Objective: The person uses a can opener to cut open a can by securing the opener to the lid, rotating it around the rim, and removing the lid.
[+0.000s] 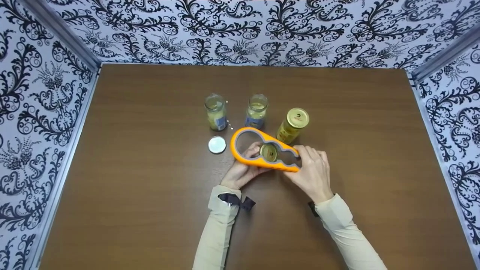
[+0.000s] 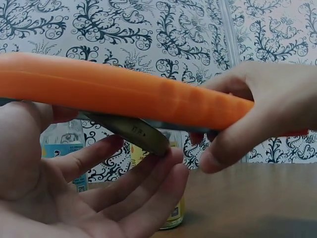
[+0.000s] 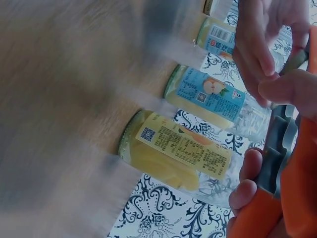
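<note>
An orange jar opener (image 1: 258,162) with grey wavy inner edges is gripped near its tips by my right hand (image 1: 313,174). A gold jar lid (image 1: 269,152) lies between its two arms, off any jar. My left hand (image 1: 242,172) is under the opener, palm up, its fingers holding the lid (image 2: 141,134) from below. In the left wrist view, the lid tilts against the opener's underside, and part of it is hidden. Behind the opener stand two lidless glass jars, a left jar (image 1: 216,114) and a middle jar (image 1: 257,108). On the right is a jar with a gold lid (image 1: 298,118).
A loose lid (image 1: 217,144) lies pale side up in front of the left jar. Small white bits (image 1: 230,124) are scattered beside that jar. Patterned panels (image 1: 240,33) border the brown table (image 1: 150,195) at the back and sides.
</note>
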Tool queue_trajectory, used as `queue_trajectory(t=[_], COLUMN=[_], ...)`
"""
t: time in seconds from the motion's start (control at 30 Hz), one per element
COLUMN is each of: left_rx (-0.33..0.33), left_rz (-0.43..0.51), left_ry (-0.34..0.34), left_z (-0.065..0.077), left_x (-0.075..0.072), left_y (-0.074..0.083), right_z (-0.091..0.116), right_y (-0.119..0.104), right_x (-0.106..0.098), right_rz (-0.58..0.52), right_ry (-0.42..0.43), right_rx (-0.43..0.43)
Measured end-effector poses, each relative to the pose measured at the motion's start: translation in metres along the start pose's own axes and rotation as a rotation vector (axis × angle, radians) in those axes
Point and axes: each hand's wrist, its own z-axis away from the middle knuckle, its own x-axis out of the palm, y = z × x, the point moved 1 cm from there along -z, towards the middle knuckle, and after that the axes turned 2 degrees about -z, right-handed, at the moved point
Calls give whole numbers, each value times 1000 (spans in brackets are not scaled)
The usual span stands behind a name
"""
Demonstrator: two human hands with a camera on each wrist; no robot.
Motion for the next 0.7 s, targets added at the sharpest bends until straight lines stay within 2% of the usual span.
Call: queue_trajectory(t=[0.13, 0.37, 0.5, 0.7], left_rx=[14, 28, 38, 8], left_rz=[-33, -109, -213, -456], left_ry=[28, 26, 101, 247], left_z=[0, 1, 0, -8], left_x=[-1, -4, -4, -4], left_y=[3, 11, 17, 25], right_z=[-1, -4, -5, -6], right_y=[1, 4, 6, 8], right_x=[-4, -13, -19, -27], right_rz=[-9, -28, -32, -32], right_ry=[11, 23, 42, 67], right_rx=[3, 37, 43, 68])
